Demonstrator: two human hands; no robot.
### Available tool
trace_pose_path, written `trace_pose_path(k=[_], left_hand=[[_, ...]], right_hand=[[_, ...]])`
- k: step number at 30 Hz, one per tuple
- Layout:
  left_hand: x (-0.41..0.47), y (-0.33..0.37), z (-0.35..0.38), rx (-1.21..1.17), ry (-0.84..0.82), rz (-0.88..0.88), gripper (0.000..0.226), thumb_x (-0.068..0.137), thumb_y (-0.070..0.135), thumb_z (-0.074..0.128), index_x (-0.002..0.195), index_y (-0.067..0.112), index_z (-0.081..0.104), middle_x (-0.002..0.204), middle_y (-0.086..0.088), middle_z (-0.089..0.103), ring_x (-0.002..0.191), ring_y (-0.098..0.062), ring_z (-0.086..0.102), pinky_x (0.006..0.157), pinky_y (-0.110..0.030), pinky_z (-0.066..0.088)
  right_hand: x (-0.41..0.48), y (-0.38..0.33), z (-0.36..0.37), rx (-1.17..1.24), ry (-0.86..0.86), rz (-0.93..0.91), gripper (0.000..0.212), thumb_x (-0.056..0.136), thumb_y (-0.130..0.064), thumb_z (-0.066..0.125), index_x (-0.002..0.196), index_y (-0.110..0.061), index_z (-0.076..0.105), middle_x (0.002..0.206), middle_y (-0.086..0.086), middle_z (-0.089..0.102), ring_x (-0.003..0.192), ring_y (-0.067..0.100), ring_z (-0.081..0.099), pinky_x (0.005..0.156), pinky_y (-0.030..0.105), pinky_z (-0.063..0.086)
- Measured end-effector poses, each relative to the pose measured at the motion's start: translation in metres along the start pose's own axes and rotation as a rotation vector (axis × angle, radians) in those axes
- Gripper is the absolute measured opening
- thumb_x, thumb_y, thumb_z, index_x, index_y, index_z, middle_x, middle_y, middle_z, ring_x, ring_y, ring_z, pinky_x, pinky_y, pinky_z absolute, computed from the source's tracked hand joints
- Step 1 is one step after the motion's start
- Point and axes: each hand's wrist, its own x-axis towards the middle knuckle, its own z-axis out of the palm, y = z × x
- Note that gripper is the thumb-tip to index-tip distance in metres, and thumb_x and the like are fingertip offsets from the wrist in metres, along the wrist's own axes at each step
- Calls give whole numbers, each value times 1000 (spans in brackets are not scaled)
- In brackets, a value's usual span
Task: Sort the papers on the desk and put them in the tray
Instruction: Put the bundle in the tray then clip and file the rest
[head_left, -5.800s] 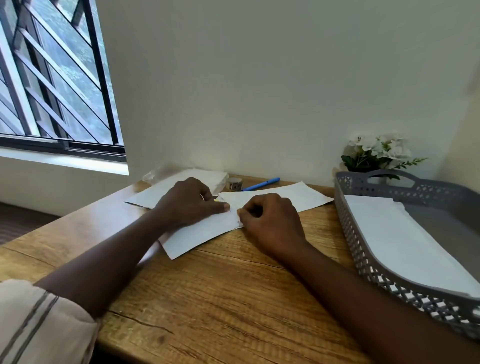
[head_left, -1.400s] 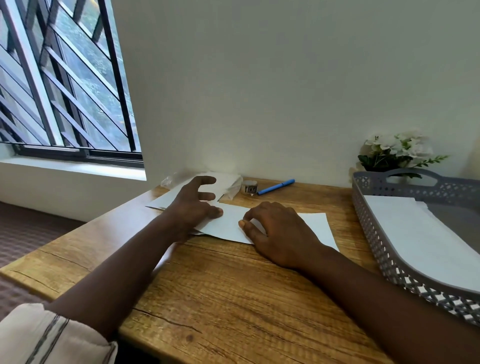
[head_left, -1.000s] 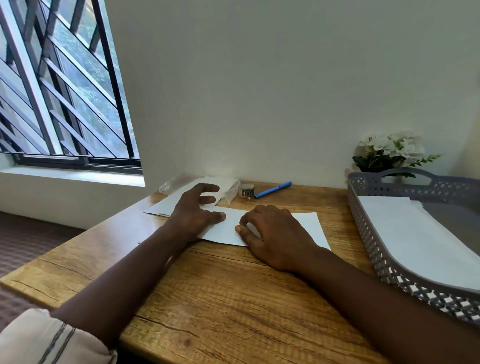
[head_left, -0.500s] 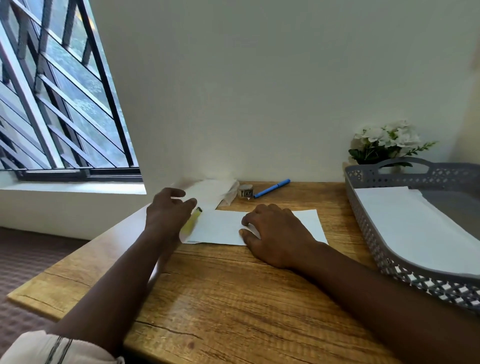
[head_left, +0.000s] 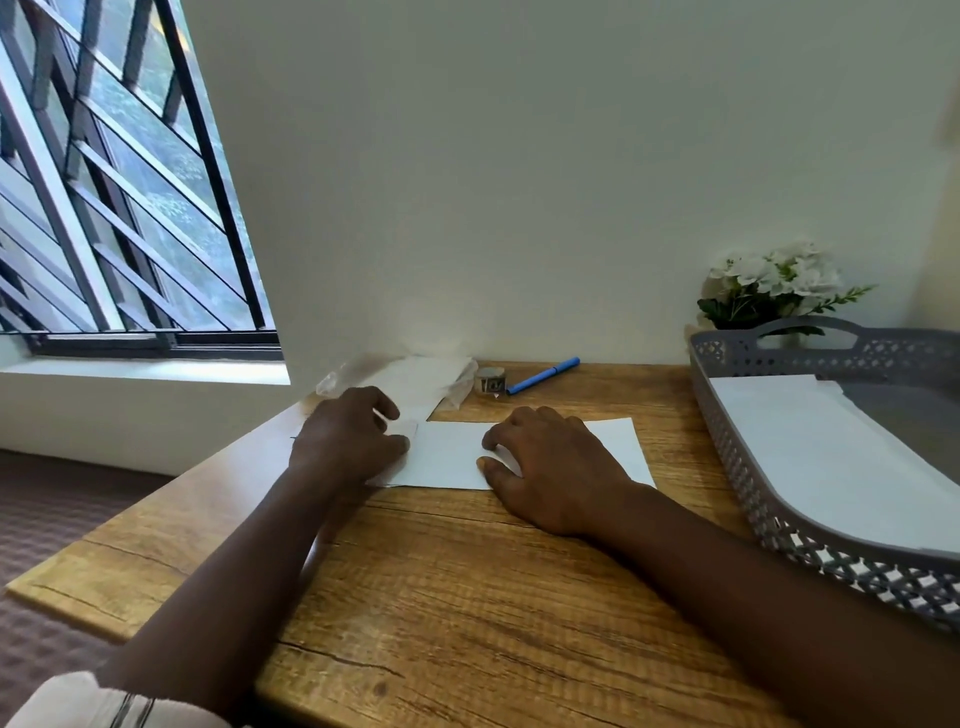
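Now my left hand (head_left: 353, 441) pinches the left edge of the white rectangular paper sheet (head_left: 447, 452), lower than 0.5 s ago; my right hand (head_left: 550, 470) presses it, fingers loose.

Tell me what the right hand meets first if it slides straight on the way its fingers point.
Probably the left hand, pinching the sheet at its left edge; only bare paper lies between.
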Motion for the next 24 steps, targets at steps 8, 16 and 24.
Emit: trace_pose_path(k=[8,16,24], left_hand=[[-3,14,-5,479,-27,-42,55,79,72,67,107,25,68,105,0,69,98,-25,65,89,-41,56],[-19,18,-2,415,-111,-60,48,95,63,54,119,22,64,117,-3,70,109,-26,64,87,-39,49],[-42,4,3,227,-15,95,24,97,54,56,104,31,58,108,5,63,105,-21,62,85,-39,50]], right_hand=[[-2,-1,-2,18,8,7,47,101,-53,44,141,-30,53,142,-4,52,132,18,43,112,41,36],[-1,4,1,-100,1,313,82,93,-76,28,158,-28,23,165,5,27,153,31,19,121,61,7],[-5,9,-12,-180,4,333,95,77,-90,38,146,-26,46,148,6,45,137,29,38,112,50,29]])
